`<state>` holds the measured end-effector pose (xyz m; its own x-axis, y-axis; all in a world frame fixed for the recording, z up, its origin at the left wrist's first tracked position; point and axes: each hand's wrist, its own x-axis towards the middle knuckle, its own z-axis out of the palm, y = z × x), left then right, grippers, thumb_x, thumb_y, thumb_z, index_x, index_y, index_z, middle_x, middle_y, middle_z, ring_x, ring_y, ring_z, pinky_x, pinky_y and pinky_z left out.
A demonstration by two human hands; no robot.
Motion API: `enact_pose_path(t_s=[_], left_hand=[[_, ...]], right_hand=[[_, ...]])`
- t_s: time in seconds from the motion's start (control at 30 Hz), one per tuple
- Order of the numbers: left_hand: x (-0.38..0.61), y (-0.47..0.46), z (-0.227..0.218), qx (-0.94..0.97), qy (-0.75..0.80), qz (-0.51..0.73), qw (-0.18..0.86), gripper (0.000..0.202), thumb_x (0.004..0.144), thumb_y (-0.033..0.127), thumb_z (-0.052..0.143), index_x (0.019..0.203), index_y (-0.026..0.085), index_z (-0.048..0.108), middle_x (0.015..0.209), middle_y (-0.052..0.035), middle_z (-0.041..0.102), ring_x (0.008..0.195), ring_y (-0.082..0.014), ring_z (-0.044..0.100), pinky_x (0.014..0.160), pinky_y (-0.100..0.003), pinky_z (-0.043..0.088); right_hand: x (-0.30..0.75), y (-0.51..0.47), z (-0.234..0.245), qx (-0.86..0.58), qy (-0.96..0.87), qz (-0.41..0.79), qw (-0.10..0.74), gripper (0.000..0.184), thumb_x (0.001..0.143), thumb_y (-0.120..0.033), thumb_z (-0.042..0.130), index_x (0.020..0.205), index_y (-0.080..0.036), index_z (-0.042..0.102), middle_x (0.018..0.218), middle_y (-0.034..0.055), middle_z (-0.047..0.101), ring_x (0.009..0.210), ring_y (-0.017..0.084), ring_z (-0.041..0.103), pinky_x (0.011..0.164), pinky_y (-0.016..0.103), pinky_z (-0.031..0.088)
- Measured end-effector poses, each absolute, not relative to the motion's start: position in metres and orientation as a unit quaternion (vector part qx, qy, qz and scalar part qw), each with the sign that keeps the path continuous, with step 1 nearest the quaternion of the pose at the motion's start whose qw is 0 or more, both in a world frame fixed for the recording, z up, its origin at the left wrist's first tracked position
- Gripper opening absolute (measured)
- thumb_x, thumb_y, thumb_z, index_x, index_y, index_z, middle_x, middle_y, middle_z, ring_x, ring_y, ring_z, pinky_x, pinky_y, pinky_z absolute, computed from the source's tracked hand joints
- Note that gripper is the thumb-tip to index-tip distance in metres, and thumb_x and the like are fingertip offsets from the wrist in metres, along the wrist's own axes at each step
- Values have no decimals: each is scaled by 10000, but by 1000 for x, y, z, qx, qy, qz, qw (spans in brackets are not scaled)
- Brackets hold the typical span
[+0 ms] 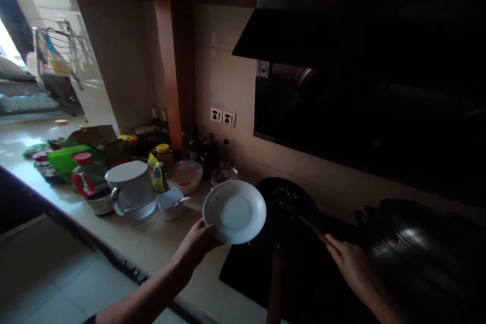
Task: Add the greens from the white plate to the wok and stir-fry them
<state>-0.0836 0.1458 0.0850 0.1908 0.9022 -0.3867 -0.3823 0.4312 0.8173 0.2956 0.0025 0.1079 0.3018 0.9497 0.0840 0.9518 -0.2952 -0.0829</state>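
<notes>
My left hand (199, 238) grips the near left rim of a white plate (236, 212), thumb on top. The plate has nothing on it and is tilted toward me, beside a dark pan (304, 197) on the black stove (243, 268). My right hand (351, 263) is closed around the handle of a cooking utensil (317, 230) that reaches into the pan. Its working end is too dark to make out. Some small pale bits of food (290, 194) show in the pan. The pan's handle (276, 278) points toward me.
Left of the plate stand a white tub with a spoon (170, 205), a clear pitcher with a white lid (132, 192), a red-capped bottle (91, 182) and a lidded container (184, 176). A large dark, shiny pot or lid (413, 248) is at right. The range hood (322, 35) overhangs the stove.
</notes>
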Motion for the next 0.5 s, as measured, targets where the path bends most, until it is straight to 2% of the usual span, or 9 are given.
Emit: enact_pose_path(t_s=[0.17, 0.4, 0.5], left_hand=[[-55, 161, 96, 316, 460, 429, 710, 457, 597, 4, 563, 1042, 106, 569, 702, -48, 661, 619, -189, 669, 657, -390, 616], [-10, 173, 104, 335, 464, 415, 707, 404, 591, -25, 514, 976, 93, 556, 645, -28, 623, 546, -167, 643, 590, -355, 608], [9, 175, 107, 343, 462, 407, 710, 345, 602, -26, 506, 924, 82, 567, 616, -34, 614, 532, -173, 636, 544, -332, 596]], right_hand=[[303, -9, 158, -812, -577, -47, 72, 465, 920, -391, 315, 1239, -240, 618, 1007, 92, 738, 870, 251, 693, 723, 375, 547], [294, -29, 231, -824, -550, -42, 129, 551, 887, -542, 301, 1249, -262, 609, 1128, 65, 711, 986, 266, 673, 807, 434, 571], [286, -37, 255, -818, -551, -24, 162, 534, 886, -573, 316, 1238, -301, 611, 1145, 37, 707, 1016, 250, 669, 840, 419, 583]])
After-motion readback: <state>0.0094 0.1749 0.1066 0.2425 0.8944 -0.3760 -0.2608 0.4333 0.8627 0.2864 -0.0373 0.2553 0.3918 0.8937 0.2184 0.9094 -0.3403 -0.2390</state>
